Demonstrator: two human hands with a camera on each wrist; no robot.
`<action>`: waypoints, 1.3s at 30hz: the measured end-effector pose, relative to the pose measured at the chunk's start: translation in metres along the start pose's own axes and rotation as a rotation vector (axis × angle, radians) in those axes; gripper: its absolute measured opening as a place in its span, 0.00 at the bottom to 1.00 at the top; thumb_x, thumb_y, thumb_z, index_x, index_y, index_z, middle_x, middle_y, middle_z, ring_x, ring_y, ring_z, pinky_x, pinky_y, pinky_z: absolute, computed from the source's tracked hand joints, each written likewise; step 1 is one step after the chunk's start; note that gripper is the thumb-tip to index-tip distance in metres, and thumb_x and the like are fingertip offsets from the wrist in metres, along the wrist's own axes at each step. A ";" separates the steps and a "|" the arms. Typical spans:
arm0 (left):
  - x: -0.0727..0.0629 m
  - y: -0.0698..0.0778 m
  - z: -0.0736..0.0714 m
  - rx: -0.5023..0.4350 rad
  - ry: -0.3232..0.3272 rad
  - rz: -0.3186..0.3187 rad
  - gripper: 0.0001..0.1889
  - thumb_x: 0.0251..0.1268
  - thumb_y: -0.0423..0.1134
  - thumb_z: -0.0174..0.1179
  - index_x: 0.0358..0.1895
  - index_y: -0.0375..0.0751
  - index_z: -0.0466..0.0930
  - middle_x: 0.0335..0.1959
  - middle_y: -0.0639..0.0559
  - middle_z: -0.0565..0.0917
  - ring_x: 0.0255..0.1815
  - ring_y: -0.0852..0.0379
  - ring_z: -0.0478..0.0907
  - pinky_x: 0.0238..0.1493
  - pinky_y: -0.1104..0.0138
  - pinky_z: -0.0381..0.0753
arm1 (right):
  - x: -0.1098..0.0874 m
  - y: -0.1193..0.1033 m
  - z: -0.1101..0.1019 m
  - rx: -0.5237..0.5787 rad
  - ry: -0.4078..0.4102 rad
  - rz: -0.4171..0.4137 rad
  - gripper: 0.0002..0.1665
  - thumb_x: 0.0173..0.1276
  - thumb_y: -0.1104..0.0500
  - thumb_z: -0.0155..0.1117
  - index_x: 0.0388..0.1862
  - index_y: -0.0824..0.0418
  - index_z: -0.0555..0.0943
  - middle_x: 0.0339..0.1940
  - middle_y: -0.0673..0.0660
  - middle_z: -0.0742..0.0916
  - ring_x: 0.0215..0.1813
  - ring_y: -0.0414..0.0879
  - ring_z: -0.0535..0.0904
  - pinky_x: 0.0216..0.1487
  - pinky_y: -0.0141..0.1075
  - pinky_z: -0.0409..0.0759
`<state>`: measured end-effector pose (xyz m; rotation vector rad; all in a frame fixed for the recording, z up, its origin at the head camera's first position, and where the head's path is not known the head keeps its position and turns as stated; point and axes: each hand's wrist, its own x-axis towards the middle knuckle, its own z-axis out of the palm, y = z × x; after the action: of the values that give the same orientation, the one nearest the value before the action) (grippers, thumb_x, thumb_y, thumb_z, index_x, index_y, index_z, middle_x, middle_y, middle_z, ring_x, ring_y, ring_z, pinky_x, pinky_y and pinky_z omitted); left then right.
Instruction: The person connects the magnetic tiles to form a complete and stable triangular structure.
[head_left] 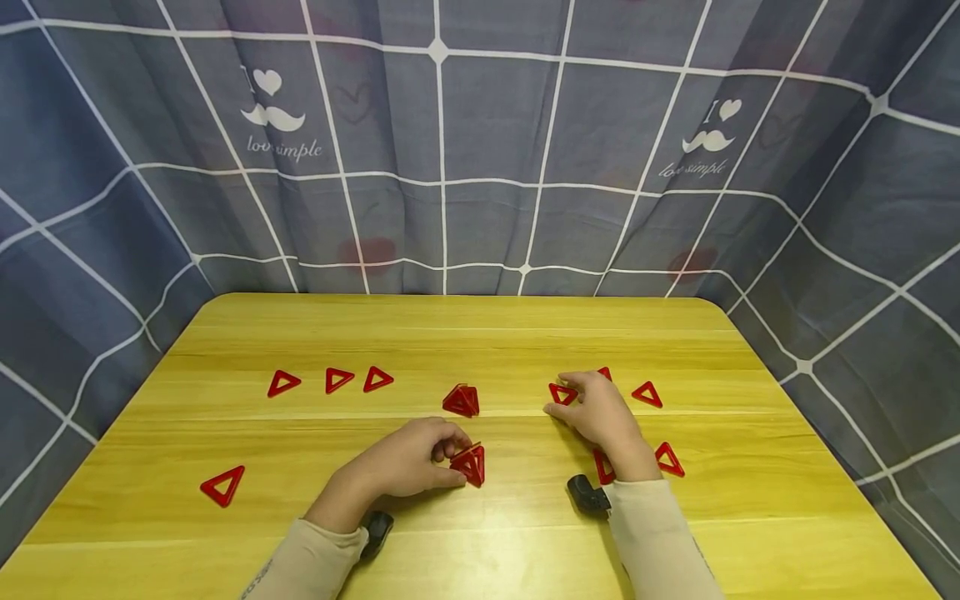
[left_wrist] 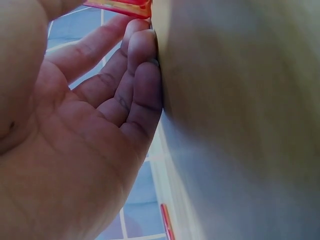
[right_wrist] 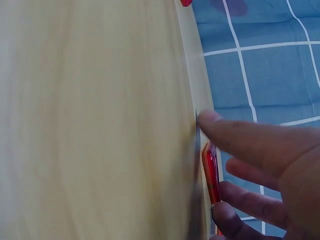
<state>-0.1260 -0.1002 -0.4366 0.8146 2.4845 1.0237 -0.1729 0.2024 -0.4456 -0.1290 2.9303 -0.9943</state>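
My left hand (head_left: pixel 420 454) holds a small pyramid of red triangular frames (head_left: pixel 469 465) between thumb and fingers at the table's middle. In the left wrist view, the pyramid's red edge (left_wrist: pixel 135 7) shows at the top, by the fingertips. A second red pyramid (head_left: pixel 461 400) stands just beyond. Over on the right, my right hand (head_left: pixel 600 408) reaches around a flat red triangle frame (head_left: pixel 562 394), thumb on the near side and fingers on the far side. The right wrist view shows that triangle (right_wrist: pixel 212 172) low on the tabletop, beside the spread thumb and fingers.
Several loose red triangles lie on the wooden table (head_left: pixel 420 333): a row at the back left, one triangle (head_left: pixel 222 486) at the front left, others such as this triangle (head_left: pixel 647 394) around the right forearm. A grey checked curtain (head_left: pixel 480 125) surrounds the table.
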 end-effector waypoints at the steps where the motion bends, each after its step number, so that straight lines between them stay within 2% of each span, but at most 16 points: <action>1: 0.000 0.000 0.000 0.002 -0.001 0.000 0.17 0.62 0.41 0.72 0.52 0.42 0.81 0.36 0.56 0.76 0.37 0.57 0.72 0.40 0.65 0.73 | 0.000 0.000 0.001 0.003 -0.002 -0.001 0.34 0.62 0.53 0.77 0.64 0.64 0.80 0.60 0.65 0.81 0.55 0.61 0.80 0.56 0.54 0.77; 7: -0.001 -0.001 0.000 0.006 0.000 0.005 0.15 0.65 0.41 0.70 0.51 0.42 0.81 0.36 0.56 0.76 0.36 0.58 0.72 0.40 0.65 0.74 | 0.000 0.001 0.001 0.004 0.012 0.008 0.27 0.62 0.55 0.77 0.59 0.62 0.84 0.56 0.63 0.82 0.52 0.58 0.80 0.54 0.52 0.77; 13: 0.000 -0.001 0.000 0.005 0.004 0.013 0.15 0.64 0.41 0.71 0.51 0.42 0.81 0.36 0.57 0.76 0.37 0.58 0.73 0.40 0.65 0.74 | -0.001 0.003 -0.003 0.012 0.000 0.013 0.24 0.62 0.56 0.77 0.56 0.62 0.85 0.54 0.63 0.83 0.51 0.57 0.80 0.53 0.52 0.78; 21: 0.001 -0.001 0.000 -0.001 0.005 0.010 0.15 0.64 0.40 0.71 0.51 0.42 0.82 0.36 0.58 0.76 0.37 0.58 0.73 0.41 0.65 0.75 | -0.001 0.001 -0.005 0.097 -0.015 -0.002 0.20 0.57 0.56 0.80 0.48 0.57 0.88 0.43 0.55 0.86 0.43 0.48 0.79 0.47 0.45 0.77; 27: 0.001 -0.002 0.000 0.009 0.009 0.002 0.14 0.65 0.41 0.70 0.51 0.43 0.82 0.36 0.58 0.76 0.37 0.59 0.73 0.41 0.65 0.75 | -0.002 -0.005 -0.003 0.177 -0.073 -0.092 0.17 0.55 0.58 0.81 0.44 0.57 0.88 0.40 0.51 0.87 0.42 0.48 0.81 0.47 0.43 0.78; 31: 0.002 -0.001 0.000 0.002 0.014 -0.004 0.12 0.66 0.40 0.69 0.49 0.43 0.81 0.34 0.57 0.77 0.35 0.59 0.73 0.40 0.65 0.75 | -0.004 -0.010 -0.001 0.233 -0.160 -0.169 0.16 0.55 0.58 0.82 0.43 0.57 0.88 0.40 0.49 0.87 0.42 0.47 0.82 0.46 0.41 0.79; 35: 0.003 -0.001 0.000 -0.024 0.015 0.000 0.10 0.66 0.39 0.69 0.46 0.46 0.80 0.33 0.58 0.76 0.34 0.60 0.73 0.38 0.65 0.75 | -0.006 -0.015 0.002 0.288 -0.259 -0.248 0.17 0.55 0.58 0.82 0.43 0.59 0.87 0.40 0.50 0.87 0.43 0.49 0.84 0.48 0.44 0.81; 39: 0.002 -0.001 0.000 -0.032 0.019 0.010 0.08 0.66 0.39 0.69 0.43 0.48 0.79 0.31 0.58 0.76 0.33 0.60 0.73 0.37 0.65 0.75 | -0.006 -0.019 0.007 0.301 -0.304 -0.299 0.18 0.54 0.58 0.83 0.42 0.59 0.88 0.39 0.49 0.88 0.44 0.50 0.84 0.50 0.46 0.81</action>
<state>-0.1282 -0.0996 -0.4375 0.8122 2.4759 1.0766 -0.1653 0.1839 -0.4395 -0.6569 2.4995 -1.3063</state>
